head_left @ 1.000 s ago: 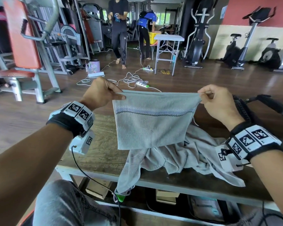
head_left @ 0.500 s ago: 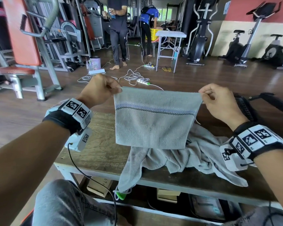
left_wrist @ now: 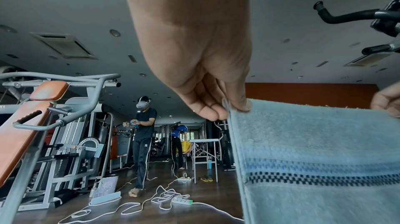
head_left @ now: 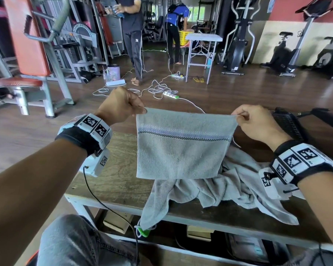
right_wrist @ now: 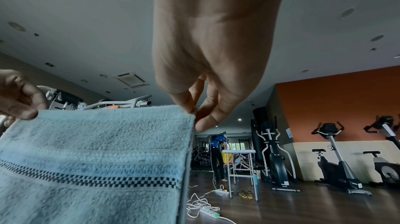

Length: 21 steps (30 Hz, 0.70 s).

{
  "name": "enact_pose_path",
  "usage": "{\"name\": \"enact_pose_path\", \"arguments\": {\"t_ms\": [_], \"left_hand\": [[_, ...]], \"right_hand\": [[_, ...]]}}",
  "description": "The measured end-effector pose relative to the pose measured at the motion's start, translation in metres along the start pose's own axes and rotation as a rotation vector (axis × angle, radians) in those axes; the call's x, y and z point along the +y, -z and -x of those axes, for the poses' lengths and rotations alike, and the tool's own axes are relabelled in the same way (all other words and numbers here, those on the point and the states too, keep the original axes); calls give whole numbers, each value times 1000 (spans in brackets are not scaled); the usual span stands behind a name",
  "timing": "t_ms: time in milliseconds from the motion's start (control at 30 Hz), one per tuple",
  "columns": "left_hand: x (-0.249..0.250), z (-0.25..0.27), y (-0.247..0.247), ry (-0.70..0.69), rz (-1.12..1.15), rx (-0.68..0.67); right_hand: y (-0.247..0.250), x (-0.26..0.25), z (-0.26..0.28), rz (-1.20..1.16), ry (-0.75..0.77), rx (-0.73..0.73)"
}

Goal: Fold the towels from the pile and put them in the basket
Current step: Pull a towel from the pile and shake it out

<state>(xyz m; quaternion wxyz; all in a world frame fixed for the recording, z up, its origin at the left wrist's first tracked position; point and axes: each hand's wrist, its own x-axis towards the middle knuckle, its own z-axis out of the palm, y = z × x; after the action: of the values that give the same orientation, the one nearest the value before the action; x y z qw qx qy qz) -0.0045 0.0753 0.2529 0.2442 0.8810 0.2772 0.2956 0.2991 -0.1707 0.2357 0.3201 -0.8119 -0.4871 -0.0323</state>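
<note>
A grey towel (head_left: 181, 150) with a blue and black checked stripe hangs folded in the air above the wooden bench (head_left: 112, 181). My left hand (head_left: 123, 106) pinches its upper left corner (left_wrist: 229, 107) between thumb and fingers. My right hand (head_left: 256, 121) pinches the upper right corner (right_wrist: 192, 113) the same way. The towel (left_wrist: 314, 159) is stretched flat between both hands. Below it a pile of crumpled grey towels (head_left: 229, 187) lies on the bench, one end drooping over the front edge. A black basket (head_left: 288, 123) shows partly behind my right hand.
Exercise machines stand to the left (head_left: 37, 60) and exercise bikes (head_left: 288, 52) at the far right. Cables and a power strip (head_left: 170, 94) lie on the wooden floor. Two people (head_left: 133, 35) stand near a small white table (head_left: 202, 47) at the back. Boxes sit under the bench.
The towel stays held by its top corners. Both hands have shifted slightly lower and the head view has tilted a little; the person in black has stepped sideways.
</note>
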Motion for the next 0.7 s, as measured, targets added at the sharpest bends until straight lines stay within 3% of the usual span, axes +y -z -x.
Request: {"name": "enact_pose_path", "arguments": {"t_ms": [167, 300, 400, 467, 567, 633, 700], "left_hand": [[3, -25, -7, 34, -55, 13], [10, -37, -8, 73, -39, 180], [14, -23, -10, 51, 35, 292], [8, -3, -13, 46, 45, 297], [-11, 41, -22, 46, 166, 114], [-23, 73, -31, 24, 183, -71], [-38, 99, -41, 93, 127, -315]], "right_hand": [[-6, 0, -30, -7, -57, 84], [-2, -4, -45, -71, -25, 242], [-2, -1, -33, -140, 39, 340], [-6, 7, -9, -153, 74, 344], [-18, 25, 38, -176, 128, 157], [-25, 38, 68, -195, 119, -103], [-33, 47, 93, -183, 52, -366]]}}
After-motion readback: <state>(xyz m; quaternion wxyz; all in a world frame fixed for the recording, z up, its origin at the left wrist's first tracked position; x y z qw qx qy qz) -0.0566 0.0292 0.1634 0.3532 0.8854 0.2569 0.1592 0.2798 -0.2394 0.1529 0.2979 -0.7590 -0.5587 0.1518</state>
